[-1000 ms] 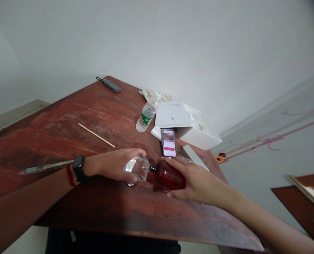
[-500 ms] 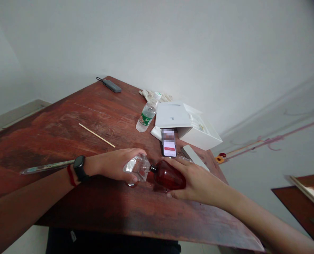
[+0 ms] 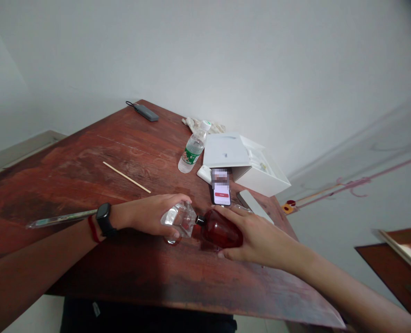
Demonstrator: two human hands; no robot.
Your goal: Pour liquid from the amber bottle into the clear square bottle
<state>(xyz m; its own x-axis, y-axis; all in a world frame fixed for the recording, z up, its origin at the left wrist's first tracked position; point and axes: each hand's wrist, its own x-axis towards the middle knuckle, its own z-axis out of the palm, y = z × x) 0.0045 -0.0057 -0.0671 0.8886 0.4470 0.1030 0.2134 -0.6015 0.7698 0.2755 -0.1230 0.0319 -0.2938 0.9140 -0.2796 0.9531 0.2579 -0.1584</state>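
My left hand (image 3: 160,215) is wrapped round a clear faceted bottle (image 3: 182,220), whose neck points right. Facing it, my right hand (image 3: 243,231) grips a dark red, see-through bottle (image 3: 220,230) from its right side. Both bottles lie tilted low over the table near its front edge. A black neck (image 3: 200,220) sits between them, and the two mouths look close together or touching; I cannot tell which. The undersides of both bottles and some of my fingers are hidden.
A phone (image 3: 222,196) with a lit screen lies just behind the bottles. Beyond stand a labelled water bottle (image 3: 192,152) and a white box (image 3: 226,152). A wooden chopstick (image 3: 126,176) and a wrapped stick (image 3: 64,218) lie left; a grey device (image 3: 146,112) rests at the far corner.
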